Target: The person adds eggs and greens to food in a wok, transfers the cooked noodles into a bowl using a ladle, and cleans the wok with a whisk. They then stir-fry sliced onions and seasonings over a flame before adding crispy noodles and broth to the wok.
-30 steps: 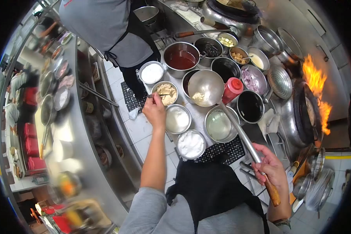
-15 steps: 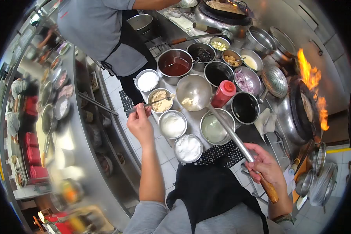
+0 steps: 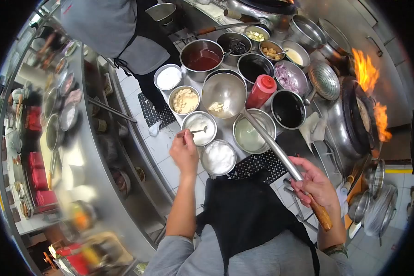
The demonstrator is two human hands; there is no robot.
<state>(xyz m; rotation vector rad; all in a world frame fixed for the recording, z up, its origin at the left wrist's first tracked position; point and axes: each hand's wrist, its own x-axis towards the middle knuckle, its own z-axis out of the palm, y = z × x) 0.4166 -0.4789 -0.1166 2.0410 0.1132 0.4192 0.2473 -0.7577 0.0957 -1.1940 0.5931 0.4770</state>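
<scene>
My left hand [image 3: 184,149] pinches the handle of a small spoon [image 3: 200,131], whose tip is over a steel bowl of white granules or powder [image 3: 198,122]. My right hand [image 3: 313,182] is wrapped round the wooden-ended handle of a long steel ladle [image 3: 272,143]. Its wide bowl rests among the containers and holds a small pale heap [image 3: 216,106]. Beside the spoon stand a bowl of chopped garlic-like paste [image 3: 185,100] and another bowl of white powder [image 3: 219,157]. A pan of cloudy liquid [image 3: 253,133] sits under the ladle's handle.
A red squeeze bottle [image 3: 262,91] stands right of the ladle's bowl, near pots of dark liquid [image 3: 288,110] and red sauce [image 3: 201,60]. Flames [image 3: 367,76] rise by a wok [image 3: 354,117] on the right. Another person [image 3: 106,37] stands at upper left.
My left hand has moved the spoon from the bowl of pale paste to the nearer bowl of white powder. My right hand keeps its hold on the ladle.
</scene>
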